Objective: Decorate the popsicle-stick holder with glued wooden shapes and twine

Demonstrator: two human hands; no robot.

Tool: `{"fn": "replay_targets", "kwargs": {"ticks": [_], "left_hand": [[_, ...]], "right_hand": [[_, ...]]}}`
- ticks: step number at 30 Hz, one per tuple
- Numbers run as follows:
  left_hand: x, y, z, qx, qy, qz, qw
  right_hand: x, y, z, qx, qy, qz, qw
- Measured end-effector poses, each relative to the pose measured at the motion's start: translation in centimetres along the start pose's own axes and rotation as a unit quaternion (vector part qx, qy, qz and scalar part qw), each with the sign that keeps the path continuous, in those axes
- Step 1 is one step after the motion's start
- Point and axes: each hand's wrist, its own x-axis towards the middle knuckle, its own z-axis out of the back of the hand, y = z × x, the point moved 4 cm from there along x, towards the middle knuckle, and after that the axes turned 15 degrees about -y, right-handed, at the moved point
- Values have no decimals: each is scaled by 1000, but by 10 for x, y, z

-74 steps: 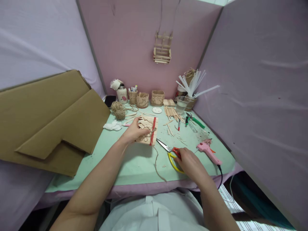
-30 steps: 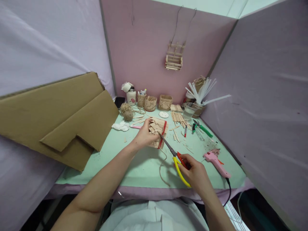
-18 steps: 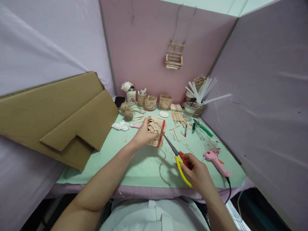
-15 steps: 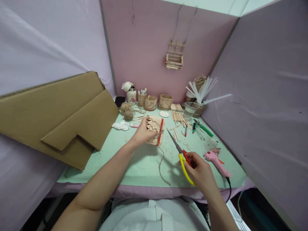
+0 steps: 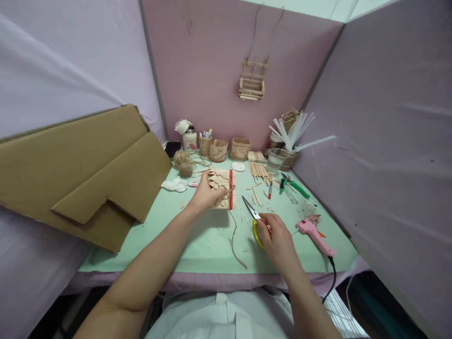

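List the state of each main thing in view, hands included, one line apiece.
Left hand: closed on the wooden panel
Right hand: gripping the scissors
Wooden panel: held, red band across it
Scissors: blades closed or nearly so
Twine tail: slack, trailing over green cloth
Twine ball: partly unwound
Clear cup: upright, partly filled
Pliers: handles spread apart
Glue gun: lying on its side, cord attached
Hanging basket: suspended

I see smooth, shiny metal blading on the scissors (image 5: pixel 251 208) and matt wood in the slatted panel (image 5: pixel 226 178). The twine (image 5: pixel 233 238) reads rough through my camera. Far right, the cup (image 5: pixel 274 163) looks like clear, glossy plastic; near right, the glue gun (image 5: pixel 315 237), smooth plastic. Left, the cardboard (image 5: pixel 102 174) is matt, like the cloth-covered worktop (image 5: pixel 197 254).
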Motion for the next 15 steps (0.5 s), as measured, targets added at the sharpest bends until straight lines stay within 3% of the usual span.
{"fn": "replay_targets", "kwargs": {"ticks": [5, 9, 12, 15], "left_hand": [[2, 4, -1, -17, -7, -9, 1000], [10, 5, 6, -35, -39, -8, 999], [15, 3, 12, -48, -84, 18, 995], [16, -1, 14, -74, -105, 55, 990]], "right_hand": [[6, 41, -18, 106, 80, 16, 991], [26, 39, -21, 124, 141, -26, 982], [60, 25, 2, 178, 64, -108, 976], [103, 22, 23, 307, -66, -140, 939]]}}
